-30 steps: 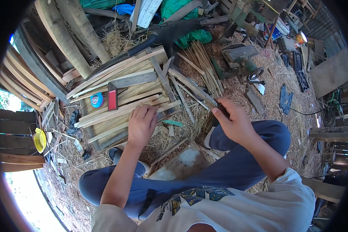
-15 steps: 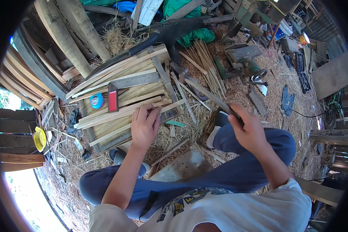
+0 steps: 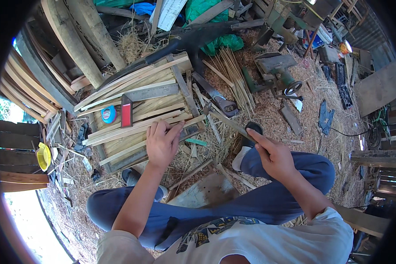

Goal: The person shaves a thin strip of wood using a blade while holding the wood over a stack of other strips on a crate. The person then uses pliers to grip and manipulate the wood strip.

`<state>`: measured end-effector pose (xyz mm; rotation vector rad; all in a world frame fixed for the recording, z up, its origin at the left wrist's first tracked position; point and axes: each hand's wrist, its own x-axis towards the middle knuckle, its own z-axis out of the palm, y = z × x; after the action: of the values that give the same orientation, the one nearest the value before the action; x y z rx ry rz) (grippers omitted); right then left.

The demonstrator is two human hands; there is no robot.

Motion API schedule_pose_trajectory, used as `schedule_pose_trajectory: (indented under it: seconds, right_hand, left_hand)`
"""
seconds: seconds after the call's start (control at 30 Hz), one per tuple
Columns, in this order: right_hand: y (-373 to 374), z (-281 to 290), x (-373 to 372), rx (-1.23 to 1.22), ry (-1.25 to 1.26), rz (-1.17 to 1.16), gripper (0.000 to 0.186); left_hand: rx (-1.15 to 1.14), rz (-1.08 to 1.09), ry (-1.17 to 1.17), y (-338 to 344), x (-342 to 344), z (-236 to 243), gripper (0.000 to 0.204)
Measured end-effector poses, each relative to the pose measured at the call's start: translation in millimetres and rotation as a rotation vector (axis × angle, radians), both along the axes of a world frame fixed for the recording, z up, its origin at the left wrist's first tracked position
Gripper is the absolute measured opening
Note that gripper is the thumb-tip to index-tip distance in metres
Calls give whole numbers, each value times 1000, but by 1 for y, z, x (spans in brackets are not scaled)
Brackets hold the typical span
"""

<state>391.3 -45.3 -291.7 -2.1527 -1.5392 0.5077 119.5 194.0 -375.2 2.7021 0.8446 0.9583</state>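
My left hand [image 3: 159, 147] is closed on a thin wooden strip [image 3: 193, 120], pressing it down on a low slatted wooden board [image 3: 154, 110]. In my right hand [image 3: 275, 156] is the wooden handle of a hammer [image 3: 231, 125]. Its small head is right by the strip's right end; whether they touch I cannot tell. More pale strips [image 3: 134, 131] lie side by side under and left of my left hand. A try square [image 3: 126, 115] with a red-faced stock and a blue tape measure [image 3: 108, 115] rest on the board.
A handsaw [image 3: 216, 97] lies just right of the board, beside a bundle of thin sticks [image 3: 234, 75]. Farther right stands a vise-like tool with a handwheel [image 3: 290, 83]. Curved timbers [image 3: 81, 39] lean at the left, near a yellow bowl [image 3: 43, 156]. Shavings cover the ground.
The hammer has come down, its head moving from above the board's right edge to the strip's end. My right hand has lowered slightly with it. My left hand stays almost in place.
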Motion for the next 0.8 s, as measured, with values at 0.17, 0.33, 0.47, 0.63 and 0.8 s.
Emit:
schedule_pose_trajectory:
  seconds: [0.17,0.33,0.47,0.63,0.8]
  right_hand:
    - [-1,-1,-1,51,19,-9,53]
    - [-1,-6,3,51,9,-7,54]
    - [-1,-8,0,145,64,-1,56]
    - [2,0,-1,48,-35,27,56]
    - [2,-1,-2,144,1,9,57]
  left_hand:
    - [14,5,3,0,1,0,29]
    - [9,9,-32,1,3,-2,24]
    - [-4,10,-4,1,2,1,22]
    - [1,16,-7,0,1,-3,23]
    - [-5,19,3,0,1,-5,25]
